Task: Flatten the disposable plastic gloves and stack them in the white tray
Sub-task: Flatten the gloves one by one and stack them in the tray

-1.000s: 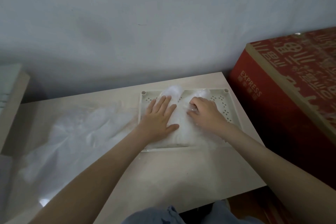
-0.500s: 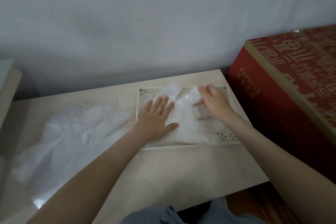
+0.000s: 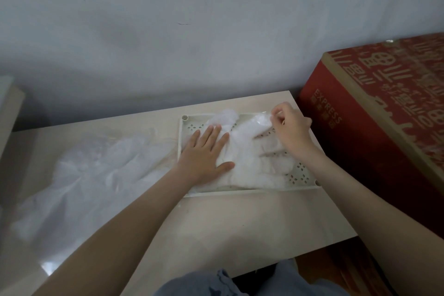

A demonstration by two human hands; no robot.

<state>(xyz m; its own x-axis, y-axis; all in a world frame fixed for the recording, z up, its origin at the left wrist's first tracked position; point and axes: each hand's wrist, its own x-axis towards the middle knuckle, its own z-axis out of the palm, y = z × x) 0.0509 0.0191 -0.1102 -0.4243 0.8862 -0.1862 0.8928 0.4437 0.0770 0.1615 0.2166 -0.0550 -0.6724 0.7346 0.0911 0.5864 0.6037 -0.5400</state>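
Observation:
A white perforated tray (image 3: 249,192) lies on the pale table (image 3: 240,228) at the right. Thin clear plastic gloves (image 3: 254,163) are spread in it. My left hand (image 3: 204,151) lies flat with straight fingers on the left part of the gloves, pressing them down. My right hand (image 3: 292,127) is at the tray's far right corner and pinches a thin edge of a glove between thumb and fingertips, lifting it slightly. A loose heap of more plastic gloves (image 3: 91,175) lies on the table left of the tray.
A big red cardboard box (image 3: 384,127) printed EXPRESS stands close against the table's right side. A grey wall rises right behind the table. Another pale surface edge (image 3: 9,113) shows at the far left. My lap in blue cloth is below the front edge.
My right hand has moved from the tray's middle to its far right corner, pulling a glove's edge outward. My left hand has stayed flat on the gloves.

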